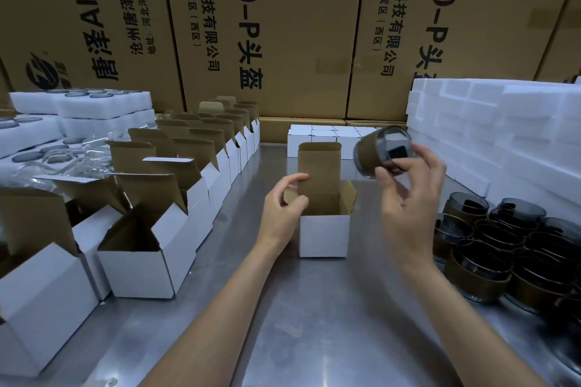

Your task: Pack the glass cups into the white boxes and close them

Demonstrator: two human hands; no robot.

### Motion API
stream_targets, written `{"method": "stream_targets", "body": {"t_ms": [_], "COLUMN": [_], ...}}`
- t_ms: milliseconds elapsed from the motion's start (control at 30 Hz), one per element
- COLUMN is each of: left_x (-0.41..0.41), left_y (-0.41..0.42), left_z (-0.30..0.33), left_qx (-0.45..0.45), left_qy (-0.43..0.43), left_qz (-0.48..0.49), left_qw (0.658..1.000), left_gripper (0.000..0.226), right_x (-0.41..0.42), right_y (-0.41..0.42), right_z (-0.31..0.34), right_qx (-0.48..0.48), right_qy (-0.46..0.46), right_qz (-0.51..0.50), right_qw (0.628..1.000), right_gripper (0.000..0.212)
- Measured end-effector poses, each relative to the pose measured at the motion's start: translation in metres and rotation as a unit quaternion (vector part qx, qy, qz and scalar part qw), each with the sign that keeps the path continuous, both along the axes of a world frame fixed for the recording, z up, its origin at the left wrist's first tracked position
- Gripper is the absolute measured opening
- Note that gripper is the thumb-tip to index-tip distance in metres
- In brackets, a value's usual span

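Holding one glass cup (382, 151) tilted in my right hand (408, 198), above and right of the open white box (323, 229) mid-bench, my grip is curled round its base; my left hand (283, 207) pinches the box's side flap. Closed boxes (327, 135) sit at the far edge, open boxes (151, 248) along the left edge and loose cups (503, 248) at the right edge, so I judge much packing remains.

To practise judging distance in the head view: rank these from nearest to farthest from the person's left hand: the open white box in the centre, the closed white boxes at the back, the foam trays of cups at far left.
From the left hand:
1. Open white box, touching it, centre.
2. Closed white boxes, behind, centre back.
3. Foam trays, far left back.
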State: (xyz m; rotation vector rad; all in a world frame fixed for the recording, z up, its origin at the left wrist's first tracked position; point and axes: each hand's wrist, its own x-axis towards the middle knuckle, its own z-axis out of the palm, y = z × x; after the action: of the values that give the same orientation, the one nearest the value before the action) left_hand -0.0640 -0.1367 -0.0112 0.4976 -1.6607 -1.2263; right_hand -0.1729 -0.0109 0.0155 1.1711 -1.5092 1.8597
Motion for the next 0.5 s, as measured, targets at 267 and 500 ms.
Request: {"method": "stream_targets", "body": {"t_ms": [267, 500], "left_x": [0.004, 0.002], "left_y": [0.004, 0.005], "left_z": [0.002, 0.003], "left_qx": [0.009, 0.012], "left_qy": [0.023, 0.019], "left_qz": [-0.037, -0.047], "left_qw": [0.999, 0.999], "left_gripper": [0.044, 0.049], "right_x": [0.015, 0.003], "right_y": [-0.013, -0.011], "right_z": [-0.014, -0.019], "right_qx": [0.244, 0.334], "right_qy": [0.130, 0.188], "right_qz": [-0.010, -0.019], "right_qw": [0.961, 0.923], "right_gripper": [0.010, 0.008]}}
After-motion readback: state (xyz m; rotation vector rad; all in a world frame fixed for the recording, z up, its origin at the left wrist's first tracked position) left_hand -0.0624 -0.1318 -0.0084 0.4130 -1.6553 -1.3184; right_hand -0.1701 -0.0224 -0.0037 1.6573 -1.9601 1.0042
